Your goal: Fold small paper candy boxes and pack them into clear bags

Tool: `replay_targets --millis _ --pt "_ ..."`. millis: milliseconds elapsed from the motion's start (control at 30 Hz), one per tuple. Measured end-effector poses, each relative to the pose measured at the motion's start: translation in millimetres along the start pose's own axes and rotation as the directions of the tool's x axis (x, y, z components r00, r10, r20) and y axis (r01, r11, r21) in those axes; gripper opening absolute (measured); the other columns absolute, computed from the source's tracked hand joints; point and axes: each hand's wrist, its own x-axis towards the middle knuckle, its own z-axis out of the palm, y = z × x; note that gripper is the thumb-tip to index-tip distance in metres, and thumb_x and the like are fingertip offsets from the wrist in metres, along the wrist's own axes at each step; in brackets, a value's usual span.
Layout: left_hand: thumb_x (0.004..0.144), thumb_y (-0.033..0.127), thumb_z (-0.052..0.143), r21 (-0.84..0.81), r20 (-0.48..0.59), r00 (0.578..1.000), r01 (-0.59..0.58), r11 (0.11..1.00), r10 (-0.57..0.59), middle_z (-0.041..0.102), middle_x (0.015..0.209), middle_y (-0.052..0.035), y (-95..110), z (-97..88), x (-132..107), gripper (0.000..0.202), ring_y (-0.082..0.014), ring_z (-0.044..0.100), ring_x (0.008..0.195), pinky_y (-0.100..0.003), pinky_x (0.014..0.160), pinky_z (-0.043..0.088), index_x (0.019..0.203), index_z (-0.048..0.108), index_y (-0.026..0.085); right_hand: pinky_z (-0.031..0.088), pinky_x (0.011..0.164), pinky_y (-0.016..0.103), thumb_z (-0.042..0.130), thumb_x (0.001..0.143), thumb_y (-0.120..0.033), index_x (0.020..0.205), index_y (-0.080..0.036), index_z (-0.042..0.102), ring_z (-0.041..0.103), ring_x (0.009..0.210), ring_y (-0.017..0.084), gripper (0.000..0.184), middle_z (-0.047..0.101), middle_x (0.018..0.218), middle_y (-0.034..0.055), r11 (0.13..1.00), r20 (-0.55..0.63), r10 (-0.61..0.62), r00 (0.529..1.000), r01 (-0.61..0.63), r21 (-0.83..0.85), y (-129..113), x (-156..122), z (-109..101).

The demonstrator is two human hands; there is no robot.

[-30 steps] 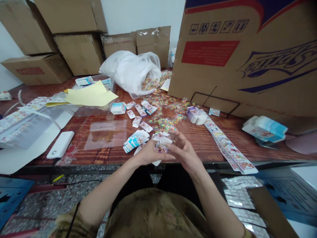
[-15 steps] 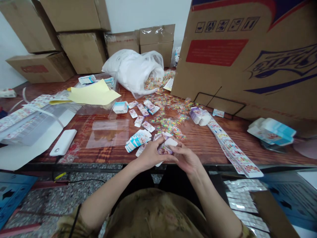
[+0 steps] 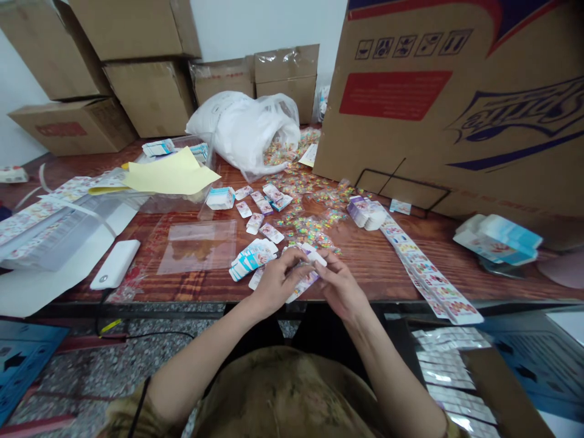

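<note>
At the table's front edge, my left hand (image 3: 277,281) and my right hand (image 3: 341,285) meet around a small white-and-purple printed carton (image 3: 314,255). Thumbs and fingertips of both hands pinch it; part of it is hidden behind the fingers. Beneath and between the hands lie more purple printed cartons (image 3: 301,288). Just left of my left hand, a fanned pile of blue-and-white cartons (image 3: 252,258) rests on the wood. Several loose small cartons (image 3: 261,203) are scattered beyond it. Small clear packets of coloured pellets (image 3: 312,231) spread out behind my hands.
A white plastic bag (image 3: 244,131) spills packets at the back. One large cardboard box (image 3: 392,134) stands at right. Strips of printed cards (image 3: 422,267) run toward the table's front edge. A white power bank (image 3: 115,264) and a clear plastic sleeve (image 3: 197,246) lie left.
My left thumb and fingers have drawn closer together over the purple carton, from a wider grasp. The white piece at my right fingertips has tilted. The view has shifted slightly.
</note>
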Motion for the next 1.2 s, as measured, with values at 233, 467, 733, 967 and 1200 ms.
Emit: replay_targets --millis 233,467,733,967,1200 --pt "0.098 0.038 0.04 0.108 -0.123 0.992 0.034 0.994 -0.021 0.049 0.064 0.0056 6 1.2 -1 0.018 -0.0111 0.047 0.056 -0.024 0.057 0.036 0.096 0.046 0.021 0.049 0.069 0.029 0.064 0.088 -0.03 0.091 -0.024 0.075 0.059 0.078 0.016 0.013 0.065 0.081 0.0026 0.674 0.144 -0.539 0.83 0.527 -0.518 -9 -12 6" --pt "0.096 0.034 0.047 0.112 -0.145 0.984 -0.084 0.99 0.1 0.058 0.078 0.001 7 0.2 -3 0.017 -0.0112 0.056 0.069 -0.023 0.064 0.042 0.091 0.054 0.02 0.052 0.069 0.029 0.072 0.081 -0.027 0.09 -0.025 0.077 0.064 0.077 0.016 0.011 0.07 0.082 0.0025 0.742 0.086 -0.474 0.876 0.45 -0.497 -10 -14 12" --pt "0.095 0.039 0.05 0.106 -0.125 0.986 -0.092 0.99 0.106 0.058 0.075 0.0011 7 2.0 -5 0.024 -0.0108 0.054 0.069 -0.023 0.065 0.042 0.087 0.06 0.018 0.053 0.071 0.032 0.078 0.075 -0.035 0.087 -0.026 0.078 0.065 0.072 0.017 0.015 0.075 0.08 0.0021 0.865 -0.07 -0.353 0.933 0.297 -0.404 -8 -12 6" --pt "0.094 0.04 0.051 0.065 -0.156 0.985 -0.063 0.996 0.072 0.057 0.073 0.0018 10 2.4 -1 0.024 -0.0105 0.054 0.066 -0.023 0.063 0.041 0.085 0.057 0.019 0.053 0.078 0.036 0.071 0.082 -0.039 0.091 -0.028 0.079 0.065 0.082 0.02 0.016 0.074 0.086 0.0038 0.816 0.067 -0.355 0.932 0.344 -0.463 -17 -16 6" --pt "0.093 0.039 0.052 -0.023 -0.184 0.98 0.073 0.997 -0.076 0.061 0.077 0.0012 -7 -4.7 7 0.022 -0.0109 0.055 0.068 -0.022 0.064 0.042 0.096 0.059 0.019 0.052 0.089 0.037 0.065 0.087 -0.038 0.121 -0.029 0.068 0.066 0.099 0.022 0.036 0.073 0.108 0.0046 0.805 0.127 -0.271 0.954 0.297 -0.513 15 -14 3"
